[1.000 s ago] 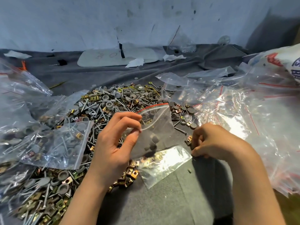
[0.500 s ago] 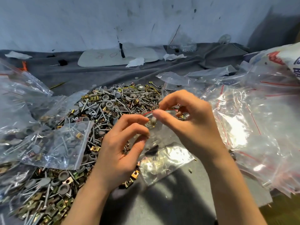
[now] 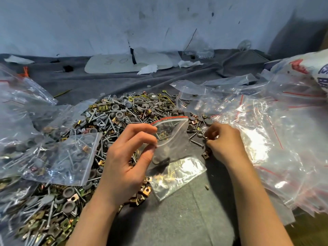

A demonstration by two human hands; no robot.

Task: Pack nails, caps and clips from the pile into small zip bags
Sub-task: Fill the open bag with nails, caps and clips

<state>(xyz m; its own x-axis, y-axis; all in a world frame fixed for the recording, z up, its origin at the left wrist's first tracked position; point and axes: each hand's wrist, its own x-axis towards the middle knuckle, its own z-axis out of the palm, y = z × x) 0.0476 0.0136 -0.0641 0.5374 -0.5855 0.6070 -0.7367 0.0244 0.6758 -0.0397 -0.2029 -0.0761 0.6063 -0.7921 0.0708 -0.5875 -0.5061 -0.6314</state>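
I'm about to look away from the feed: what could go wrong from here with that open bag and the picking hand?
1. The small zip bag is unsealed and pinched at one side by the left hand; tipped, its caps and clip may spill.
2. The right hand picks where the pile meets the empty bags; small pieces could slip under that film.
3. Pointed nails might pierce thin plastic.

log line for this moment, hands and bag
left hand: pinches zip bag, mouth open | right hand: curled at pile edge, grasp unclear | bag holds grey caps
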